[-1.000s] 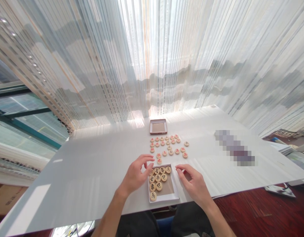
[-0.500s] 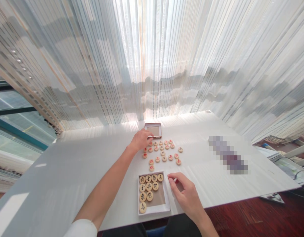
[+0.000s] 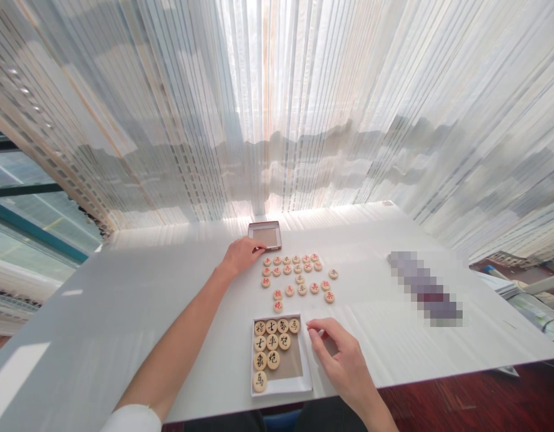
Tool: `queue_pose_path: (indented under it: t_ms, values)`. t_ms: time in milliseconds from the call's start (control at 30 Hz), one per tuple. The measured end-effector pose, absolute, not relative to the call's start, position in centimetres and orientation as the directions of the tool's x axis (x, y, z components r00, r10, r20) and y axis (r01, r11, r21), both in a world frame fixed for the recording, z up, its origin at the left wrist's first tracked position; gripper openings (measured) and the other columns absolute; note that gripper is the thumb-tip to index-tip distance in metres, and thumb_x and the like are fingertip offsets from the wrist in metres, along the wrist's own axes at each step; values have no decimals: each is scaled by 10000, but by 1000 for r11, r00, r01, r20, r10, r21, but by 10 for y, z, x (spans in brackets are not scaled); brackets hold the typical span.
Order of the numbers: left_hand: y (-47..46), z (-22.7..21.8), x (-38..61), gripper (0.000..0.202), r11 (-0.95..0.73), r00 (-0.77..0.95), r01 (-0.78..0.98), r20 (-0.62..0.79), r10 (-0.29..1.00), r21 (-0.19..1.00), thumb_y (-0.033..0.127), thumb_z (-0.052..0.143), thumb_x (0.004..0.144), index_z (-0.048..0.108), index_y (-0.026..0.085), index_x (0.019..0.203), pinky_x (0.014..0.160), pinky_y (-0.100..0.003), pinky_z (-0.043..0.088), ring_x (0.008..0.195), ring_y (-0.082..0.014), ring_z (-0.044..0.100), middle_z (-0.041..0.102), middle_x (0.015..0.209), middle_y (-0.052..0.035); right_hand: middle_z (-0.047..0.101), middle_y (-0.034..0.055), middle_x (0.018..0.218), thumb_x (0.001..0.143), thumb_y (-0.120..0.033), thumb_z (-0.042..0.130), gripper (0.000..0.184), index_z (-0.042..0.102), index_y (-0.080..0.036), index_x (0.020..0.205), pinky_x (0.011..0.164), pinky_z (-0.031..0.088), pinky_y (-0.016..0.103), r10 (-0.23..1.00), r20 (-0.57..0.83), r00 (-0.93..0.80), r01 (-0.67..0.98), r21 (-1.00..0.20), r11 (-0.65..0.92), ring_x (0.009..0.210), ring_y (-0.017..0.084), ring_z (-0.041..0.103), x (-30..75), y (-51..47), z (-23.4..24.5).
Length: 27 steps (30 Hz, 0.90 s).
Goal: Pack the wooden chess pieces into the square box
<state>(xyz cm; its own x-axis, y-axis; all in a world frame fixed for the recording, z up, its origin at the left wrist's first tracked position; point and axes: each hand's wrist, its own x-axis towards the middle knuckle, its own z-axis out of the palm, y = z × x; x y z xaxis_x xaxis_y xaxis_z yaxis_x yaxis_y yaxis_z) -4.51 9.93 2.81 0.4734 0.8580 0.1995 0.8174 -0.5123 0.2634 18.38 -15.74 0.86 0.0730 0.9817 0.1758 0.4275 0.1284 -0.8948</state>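
Note:
At the far side of the table, my left hand point(image 3: 243, 254) pinches the near right edge of a shallow box lid point(image 3: 264, 224). My right hand point(image 3: 340, 355) rests on the table just right of an open white box point(image 3: 307, 372), its thumb and index fingertips close together with no object visible in them. Inside that box lie several round Chinese chess pieces point(image 3: 272, 342) with black characters, set in rows from the upper left. Between box and lid, red-marked pieces point(image 3: 289, 290) and black-marked pieces point(image 3: 302, 289) lie face up.
All this stands on a white table point(image 3: 137, 288). A pixelated oblong item point(image 3: 425, 288) lies to the right. Sheer striped curtains point(image 3: 277, 120) hang along the back edge. Past the right edge are a dark red floor point(image 3: 439, 402) and some clutter point(image 3: 529, 300).
My left hand has shifted left, away from the top-left pieces, and the lid has moved left with it. My right hand has hardly moved.

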Motion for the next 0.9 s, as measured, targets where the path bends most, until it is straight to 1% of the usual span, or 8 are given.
queue_pose_path:
  t_ms: [133,233,333,433,567,667,767,900]
  values:
    - [91,30,-67,238,-511,470,819,207,858,261,294,560,933,773,310,1038,818,-321,516,929,-226,671,764,1035,-2,734,72,996,985,-391,532,241,706,-236,1046,698,570,281,983,167,81,431,-895,117,858,220,685,183,-156,7]
    - [86,35,-70,239,-532,488,805,216,845,262,281,594,909,762,284,1079,881,-347,509,979,-244,659,764,1053,-18,730,68,999,985,-382,533,229,699,-237,1048,731,562,292,984,164,75,440,-891,115,863,218,677,183,-155,4]
    - [82,46,-56,251,-595,551,756,225,804,273,288,614,902,746,282,1117,972,-344,476,1068,-235,627,745,1140,-6,725,58,1008,988,-366,535,212,694,-242,1052,778,550,295,986,153,58,437,-892,113,882,211,673,183,-155,2]
    - [82,56,-30,245,-669,648,676,183,740,310,308,575,939,754,261,1100,1004,-346,452,1102,-237,608,744,1128,-29,722,51,1009,987,-364,537,206,691,-245,1053,766,543,287,986,155,64,437,-892,112,882,207,671,183,-155,2]
    - [90,56,3,210,-680,687,661,111,719,318,371,663,877,786,268,1013,881,-310,496,994,-235,650,758,990,-38,725,50,986,985,-355,539,203,699,-241,1039,786,540,289,985,163,64,435,-892,119,875,206,675,182,-155,5]
    - [95,51,14,200,-669,687,674,69,724,313,396,704,830,801,277,958,826,-303,503,909,-230,670,746,937,-44,725,55,965,978,-364,543,212,706,-236,1021,755,544,286,975,195,103,420,-897,135,850,206,680,180,-156,5]
    - [98,48,19,201,-658,679,689,46,733,303,418,690,835,803,294,947,805,-295,500,875,-222,673,732,916,-42,724,62,950,973,-379,543,223,709,-232,997,741,546,291,967,222,126,409,-900,153,841,212,682,179,-155,3]
    - [101,48,22,209,-643,659,713,46,751,279,414,669,857,797,295,972,833,-309,491,883,-229,671,725,944,-52,720,66,954,973,-377,543,218,704,-233,991,749,540,297,969,218,114,405,-901,155,853,214,679,180,-155,2]
